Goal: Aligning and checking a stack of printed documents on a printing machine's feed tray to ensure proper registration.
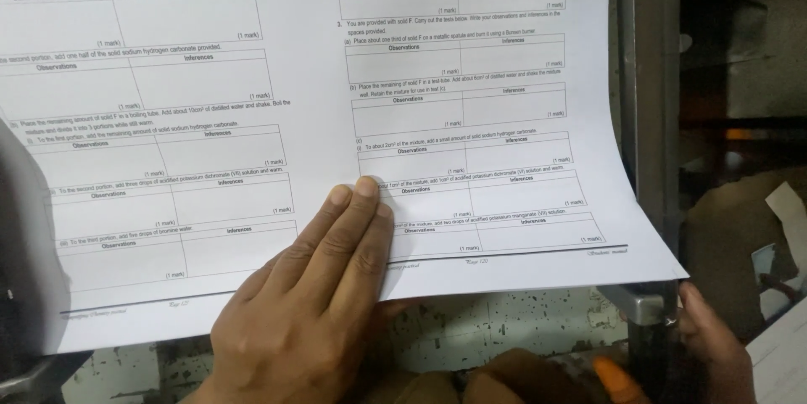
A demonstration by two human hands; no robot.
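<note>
One white printed sheet (471, 76), spread out flat over the chipped grey surface (471, 328), right corner sticking past the metal post (647, 118). Laid out and held down already; no writing in the boxes yet. Left hand (311, 303) pressed flat on the sheet's near edge, fingers straight and close together. Right hand (714, 345) low by the post, next to something orange (618, 379); can't tell how far open.

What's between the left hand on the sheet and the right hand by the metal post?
Head view: the printed sheet's lower edge, and under it the paint-chipped table surface and an orange-tipped object.
</note>
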